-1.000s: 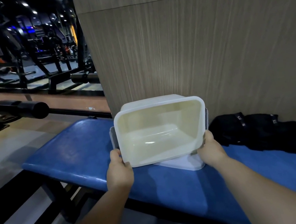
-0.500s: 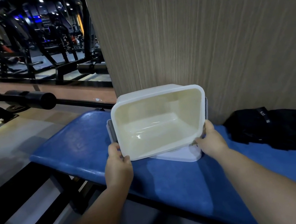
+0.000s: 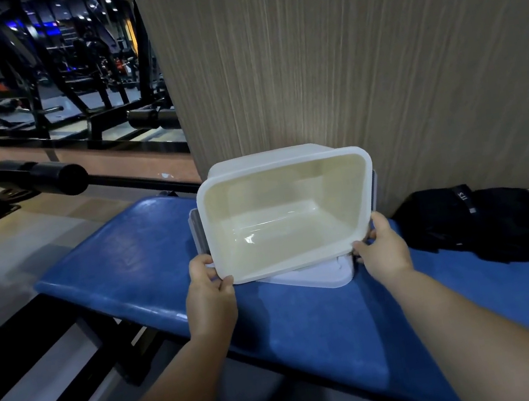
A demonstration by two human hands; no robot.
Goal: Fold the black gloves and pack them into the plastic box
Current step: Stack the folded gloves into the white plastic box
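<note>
Over the blue bench (image 3: 148, 263), both hands, left hand (image 3: 209, 292) and right hand (image 3: 383, 250), gripped the tilted, empty plastic box (image 3: 288, 217) by its rim, apparently still readying it, so setting it down and reaching for the unfolded black gloves (image 3: 487, 217) seemed next.

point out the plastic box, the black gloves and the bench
plastic box (image 3: 290, 231), head view, on its bare inside bottom
black gloves (image 3: 495, 222), head view, middle of the dark pile
bench (image 3: 135, 266), head view, bare blue padding

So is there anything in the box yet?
Empty. The box, held tipped by the left hand and right hand, shows only its bare pale bottom; the black gloves lie on the bench beside it.
</note>
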